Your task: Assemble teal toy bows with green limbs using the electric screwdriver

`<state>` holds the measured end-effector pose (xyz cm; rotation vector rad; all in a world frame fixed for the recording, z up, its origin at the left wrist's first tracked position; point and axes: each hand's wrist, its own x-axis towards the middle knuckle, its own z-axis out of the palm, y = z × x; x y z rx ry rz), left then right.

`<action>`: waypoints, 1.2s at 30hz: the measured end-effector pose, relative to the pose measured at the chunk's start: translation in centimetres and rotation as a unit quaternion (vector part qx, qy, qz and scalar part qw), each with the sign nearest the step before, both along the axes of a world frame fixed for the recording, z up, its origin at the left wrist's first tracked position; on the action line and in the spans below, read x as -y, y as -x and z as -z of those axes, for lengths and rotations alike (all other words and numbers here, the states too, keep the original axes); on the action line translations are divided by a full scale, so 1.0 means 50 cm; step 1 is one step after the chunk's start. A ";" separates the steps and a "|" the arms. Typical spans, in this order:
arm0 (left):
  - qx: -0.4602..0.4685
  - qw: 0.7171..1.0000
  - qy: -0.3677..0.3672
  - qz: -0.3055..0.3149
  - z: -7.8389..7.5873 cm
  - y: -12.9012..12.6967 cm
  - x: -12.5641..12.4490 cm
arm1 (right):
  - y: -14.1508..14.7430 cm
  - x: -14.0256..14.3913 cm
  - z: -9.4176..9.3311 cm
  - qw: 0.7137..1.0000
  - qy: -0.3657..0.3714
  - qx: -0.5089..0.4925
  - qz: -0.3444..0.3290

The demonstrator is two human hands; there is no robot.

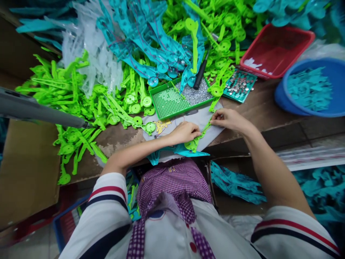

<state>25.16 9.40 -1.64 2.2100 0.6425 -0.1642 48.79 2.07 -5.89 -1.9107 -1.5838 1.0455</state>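
My left hand (184, 132) and my right hand (229, 118) both pinch a long green plastic part (201, 135) that lies over a grey cloth (210, 120) at the table's near edge. A teal plastic part (185, 151) lies under it, by my left hand. Just beyond sits a green tray (161, 106) with small silver screws heaped in its right half. A black-handled tool (201, 73) rests across the tray's far side.
Heaps of green (78, 97), teal (145, 28) and clear plastic parts (91, 54) cover the table's far and left side. A small teal tray of metal discs (239, 85), a red basket (275, 48) and a blue basin of teal pieces (312, 88) stand right. A grey tool (40, 111) juts in from the left.
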 end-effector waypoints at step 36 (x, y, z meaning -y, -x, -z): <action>-0.058 0.977 0.183 -0.093 0.014 -0.056 -0.016 | 0.052 0.063 -0.010 0.989 -0.130 0.031 0.055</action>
